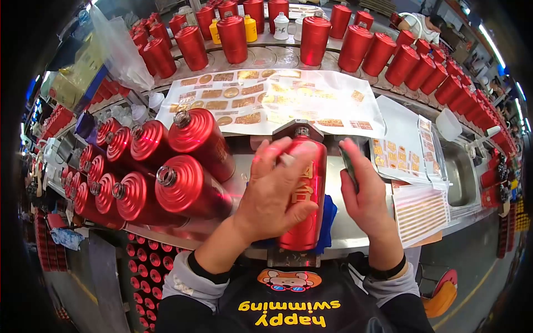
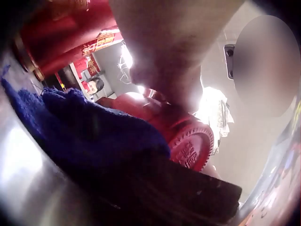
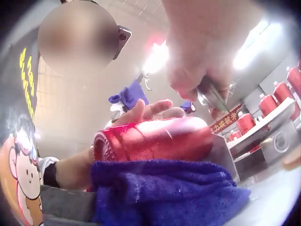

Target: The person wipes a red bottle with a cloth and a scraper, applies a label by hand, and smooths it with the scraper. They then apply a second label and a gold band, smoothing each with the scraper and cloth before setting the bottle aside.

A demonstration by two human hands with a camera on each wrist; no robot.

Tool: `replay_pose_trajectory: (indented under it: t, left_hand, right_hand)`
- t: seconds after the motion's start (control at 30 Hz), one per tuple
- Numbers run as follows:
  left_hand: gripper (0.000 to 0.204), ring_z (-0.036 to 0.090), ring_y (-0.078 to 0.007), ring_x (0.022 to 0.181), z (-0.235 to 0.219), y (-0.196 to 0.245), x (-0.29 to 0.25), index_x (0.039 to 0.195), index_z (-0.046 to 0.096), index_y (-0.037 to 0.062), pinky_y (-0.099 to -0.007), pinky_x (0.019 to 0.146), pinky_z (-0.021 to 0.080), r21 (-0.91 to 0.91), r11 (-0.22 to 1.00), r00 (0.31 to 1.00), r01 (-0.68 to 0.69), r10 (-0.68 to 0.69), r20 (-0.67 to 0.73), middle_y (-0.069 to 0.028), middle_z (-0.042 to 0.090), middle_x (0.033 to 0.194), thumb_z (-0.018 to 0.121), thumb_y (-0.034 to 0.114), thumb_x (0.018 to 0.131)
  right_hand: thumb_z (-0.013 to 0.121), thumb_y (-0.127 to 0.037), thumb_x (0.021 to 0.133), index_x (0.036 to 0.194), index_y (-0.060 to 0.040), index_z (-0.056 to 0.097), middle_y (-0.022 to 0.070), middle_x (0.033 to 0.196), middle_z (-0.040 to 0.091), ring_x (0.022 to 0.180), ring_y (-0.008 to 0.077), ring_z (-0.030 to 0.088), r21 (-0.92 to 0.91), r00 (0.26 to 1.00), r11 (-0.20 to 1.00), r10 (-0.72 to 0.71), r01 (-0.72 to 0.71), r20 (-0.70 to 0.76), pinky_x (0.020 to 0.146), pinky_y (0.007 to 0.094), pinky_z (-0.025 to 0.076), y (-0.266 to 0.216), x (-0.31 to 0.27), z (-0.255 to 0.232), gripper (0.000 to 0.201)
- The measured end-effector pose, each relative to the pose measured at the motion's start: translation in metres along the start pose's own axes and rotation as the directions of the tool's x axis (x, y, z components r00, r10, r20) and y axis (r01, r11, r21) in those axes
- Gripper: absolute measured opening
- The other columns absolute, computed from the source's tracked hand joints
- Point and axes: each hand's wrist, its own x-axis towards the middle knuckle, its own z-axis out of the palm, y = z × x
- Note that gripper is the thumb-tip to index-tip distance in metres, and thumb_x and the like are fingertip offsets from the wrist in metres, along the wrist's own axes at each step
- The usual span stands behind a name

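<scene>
A red bottle [image 1: 304, 236] with gold characters lies on its side before me, its neck toward a dark block [image 1: 317, 133] and its base toward my body. A blue cloth [image 3: 164, 193] is bunched under it. My left hand [image 1: 273, 186] is laid over the bottle with fingers extended and thumb spread, hiding part of the lettering. One of its fingers has a small white wrap. To the right of the bottle, my right hand [image 1: 365, 191] pinches a thin flat green piece [image 1: 348, 162] between thumb and fingers, apart from the bottle.
Several red bottles [image 1: 191, 186] stand at the left. Behind the work spot lies a sheet of gold stickers [image 1: 239, 91], with more sticker sheets [image 1: 422, 213] at the right by a sink [image 1: 461, 172]. A curved conveyor [image 1: 272, 55] carrying bottles runs along the back. Another person [image 1: 422, 26] is at the far right.
</scene>
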Motion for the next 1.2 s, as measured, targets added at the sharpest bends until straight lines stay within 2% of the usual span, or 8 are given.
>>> replay_pose_trajectory:
  t: [0.1,0.4,0.67,0.83,0.93,1.0,1.13,1.2]
  left_hand:
    - [0.072,0.045,-0.0349,0.125,-0.001,0.006,-0.001,0.143,0.046,0.0070,-0.0555,0.115,0.018,0.110,0.994,0.999,-0.028,0.024,0.035,-0.0112,0.061,0.127,0.054,0.056,0.092]
    - [0.062,0.049,-0.0287,0.113,-0.006,0.021,-0.016,0.138,0.053,0.0093,-0.0534,0.116,0.017,0.205,0.979,0.998,-0.024,0.011,0.068,-0.0074,0.066,0.119,0.051,0.053,0.094]
    - [0.060,0.049,-0.0297,0.113,0.000,0.000,0.002,0.139,0.050,0.0086,-0.0524,0.110,0.026,0.162,0.986,1.000,0.021,-0.018,-0.017,-0.0091,0.063,0.124,0.051,0.050,0.096]
    - [0.080,0.046,-0.0348,0.122,0.008,0.012,-0.035,0.146,0.034,-0.0059,-0.0531,0.107,0.028,0.049,0.983,0.977,0.177,-0.170,-0.131,-0.0168,0.053,0.139,0.056,0.050,0.093]
    - [0.089,0.045,-0.0381,0.123,0.014,0.023,-0.063,0.148,0.030,-0.0072,-0.0541,0.106,0.030,-0.093,0.960,0.955,0.264,-0.274,-0.112,-0.0240,0.042,0.147,0.058,0.055,0.091]
    - [0.104,0.041,-0.0422,0.128,0.016,0.028,-0.075,0.150,0.021,-0.0078,-0.0546,0.109,0.027,-0.138,0.955,0.961,0.263,-0.273,-0.054,-0.0286,0.037,0.148,0.061,0.062,0.085]
    - [0.118,0.037,-0.0450,0.134,0.022,0.033,-0.087,0.152,0.015,-0.0065,-0.0570,0.112,0.023,-0.048,0.960,0.961,0.275,-0.275,0.020,-0.0302,0.034,0.148,0.072,0.062,0.075]
    - [0.119,0.039,-0.0453,0.133,0.027,0.031,-0.084,0.152,0.016,-0.0057,-0.0578,0.112,0.023,-0.040,0.964,0.965,0.263,-0.264,-0.007,-0.0302,0.034,0.148,0.077,0.058,0.072]
  right_hand:
    - [0.066,-0.001,0.088,0.114,-0.0016,0.056,0.0154,0.091,0.070,0.075,0.0292,0.070,0.167,0.980,0.971,0.183,-0.169,-0.073,0.066,0.0344,0.054,-0.001,0.009,-0.007,0.029]
    - [0.071,-0.017,0.084,0.104,-0.0041,0.059,0.0190,0.086,0.068,0.077,0.0363,0.066,-0.240,0.962,0.939,-0.208,0.247,0.176,0.069,0.0406,0.052,0.021,0.115,-0.007,0.026]
    - [0.072,-0.014,0.082,0.104,-0.0022,0.064,0.0155,0.085,0.069,0.077,0.0256,0.068,0.035,0.983,0.994,0.100,-0.106,0.152,0.071,0.0349,0.053,0.002,0.085,-0.022,0.026]
    - [0.072,-0.015,0.083,0.100,-0.0010,0.065,0.0117,0.083,0.066,0.076,0.0187,0.064,0.107,0.833,0.984,0.062,-0.143,0.550,0.072,0.0324,0.052,-0.011,0.100,-0.013,0.023]
    - [0.070,-0.012,0.081,0.099,-0.0009,0.066,0.0164,0.084,0.067,0.077,0.0282,0.066,-0.217,0.921,0.935,-0.200,0.281,0.335,0.071,0.0372,0.052,-0.008,0.124,0.007,0.022]
    - [0.071,-0.012,0.080,0.094,-0.0005,0.067,0.0173,0.086,0.067,0.078,0.0318,0.066,0.116,0.752,0.978,-0.206,0.171,0.626,0.071,0.0375,0.053,-0.028,0.125,0.005,0.019]
    - [0.074,-0.016,0.076,0.091,-0.0070,0.067,0.0106,0.077,0.061,0.070,0.0272,0.061,-0.355,0.877,0.802,-0.432,0.481,0.211,0.068,0.0398,0.047,-0.011,0.114,0.013,0.019]
    - [0.074,-0.015,0.070,0.090,-0.0161,0.067,0.0038,0.081,0.058,0.076,0.0248,0.061,-0.284,0.826,0.793,-0.432,0.539,0.362,0.072,0.0441,0.045,-0.030,0.079,0.010,0.021]
